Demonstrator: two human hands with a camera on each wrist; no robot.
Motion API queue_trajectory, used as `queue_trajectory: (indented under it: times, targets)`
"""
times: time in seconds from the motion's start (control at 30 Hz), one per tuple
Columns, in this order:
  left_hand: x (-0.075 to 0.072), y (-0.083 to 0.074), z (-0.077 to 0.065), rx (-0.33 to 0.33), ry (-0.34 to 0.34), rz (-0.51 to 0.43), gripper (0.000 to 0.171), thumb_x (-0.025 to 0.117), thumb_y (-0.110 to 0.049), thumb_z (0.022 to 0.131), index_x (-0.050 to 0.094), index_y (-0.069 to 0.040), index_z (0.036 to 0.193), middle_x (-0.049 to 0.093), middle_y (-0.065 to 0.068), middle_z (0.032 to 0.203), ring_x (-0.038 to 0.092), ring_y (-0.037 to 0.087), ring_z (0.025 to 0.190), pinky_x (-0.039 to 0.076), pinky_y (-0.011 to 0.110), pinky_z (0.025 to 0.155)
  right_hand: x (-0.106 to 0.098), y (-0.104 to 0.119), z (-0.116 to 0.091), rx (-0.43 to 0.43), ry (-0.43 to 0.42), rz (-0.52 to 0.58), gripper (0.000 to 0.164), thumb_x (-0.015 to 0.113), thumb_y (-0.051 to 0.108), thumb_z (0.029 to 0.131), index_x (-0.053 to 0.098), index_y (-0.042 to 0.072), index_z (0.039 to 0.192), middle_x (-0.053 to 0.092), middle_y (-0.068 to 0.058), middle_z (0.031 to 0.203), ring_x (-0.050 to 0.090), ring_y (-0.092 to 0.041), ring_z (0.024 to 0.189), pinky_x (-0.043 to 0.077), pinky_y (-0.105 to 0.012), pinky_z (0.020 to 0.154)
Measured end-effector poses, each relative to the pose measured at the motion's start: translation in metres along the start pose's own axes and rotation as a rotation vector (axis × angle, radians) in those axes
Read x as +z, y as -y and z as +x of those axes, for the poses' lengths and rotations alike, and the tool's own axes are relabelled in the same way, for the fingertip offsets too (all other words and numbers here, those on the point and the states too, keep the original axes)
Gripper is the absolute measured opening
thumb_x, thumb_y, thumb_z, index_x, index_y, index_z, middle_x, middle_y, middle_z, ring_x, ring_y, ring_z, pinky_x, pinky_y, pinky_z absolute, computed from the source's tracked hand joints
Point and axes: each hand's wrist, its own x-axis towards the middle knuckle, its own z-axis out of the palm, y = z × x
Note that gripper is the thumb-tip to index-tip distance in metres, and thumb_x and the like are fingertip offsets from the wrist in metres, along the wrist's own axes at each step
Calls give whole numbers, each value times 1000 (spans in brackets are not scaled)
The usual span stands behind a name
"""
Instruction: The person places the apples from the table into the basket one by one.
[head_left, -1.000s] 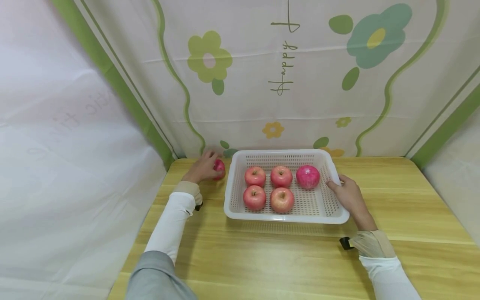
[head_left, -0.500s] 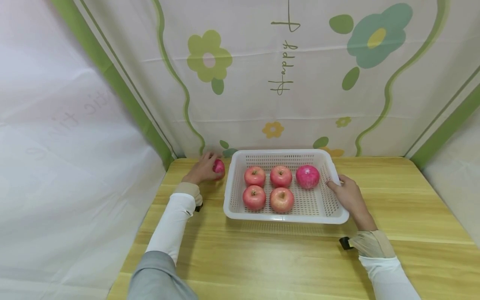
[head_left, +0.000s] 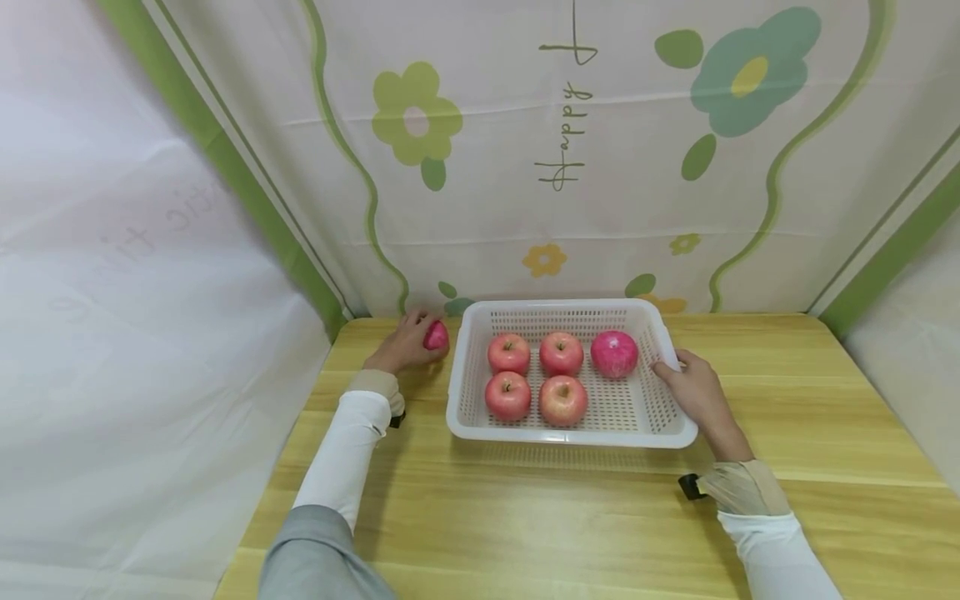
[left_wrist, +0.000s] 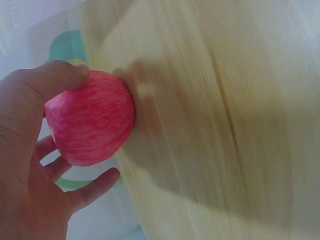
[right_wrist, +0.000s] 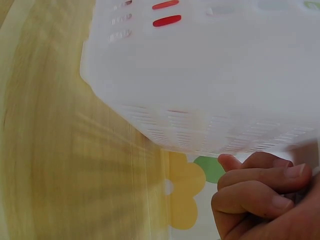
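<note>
At the back left of the table, my left hand (head_left: 408, 343) holds a deep pink-red apple (head_left: 437, 336). The left wrist view shows the thumb over the top of this streaky apple (left_wrist: 92, 120) and the fingers spread around its far and lower side. My right hand (head_left: 699, 392) grips the right end of a white plastic basket (head_left: 570, 437), thumb over the rim and fingers curled outside. Lighter red apples (head_left: 564, 400) sit in two rows in the basket's left and middle part. A darker magenta round fruit (head_left: 615, 354) lies at its back right.
The wooden table (head_left: 555, 525) meets a white curtain (head_left: 480, 200) with printed flowers right behind the basket. Another white sheet (head_left: 135, 333) hangs along the left side. The basket stands close to the right of the left hand.
The left hand's fingers have settled lower and closer around the apple, with the apple barely shifting. The right hand and the basket stay where they were.
</note>
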Motion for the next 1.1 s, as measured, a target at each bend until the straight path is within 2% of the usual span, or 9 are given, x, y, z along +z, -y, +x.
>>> queue_trajectory:
  times: [0.37, 0.8, 1.1]
  targets:
    - [-1, -3, -1, -4, 17, -53, 74, 71, -29, 98, 40, -7, 162, 42, 22, 157, 43, 42, 139, 49, 60, 115, 0, 0, 0, -11, -6, 1, 66, 51, 34, 110, 40, -15, 153, 68, -39, 120, 77, -22, 78, 66, -37, 64]
    - [-2, -8, -3, -25, 18, -60, 76, 73, -30, 97, 41, -7, 162, 42, 21, 158, 41, 41, 141, 47, 60, 116, 0, -1, -1, -3, -3, -11, 67, 50, 35, 110, 40, -15, 154, 68, -39, 120, 77, -22, 79, 66, -37, 65]
    - [1, -4, -1, -33, 13, -64, 77, 74, -32, 95, 43, -7, 161, 44, 20, 155, 42, 40, 139, 48, 59, 116, -1, -2, 0, -1, -6, -7, 67, 51, 35, 110, 39, -15, 154, 67, -40, 121, 77, -22, 77, 66, -38, 64]
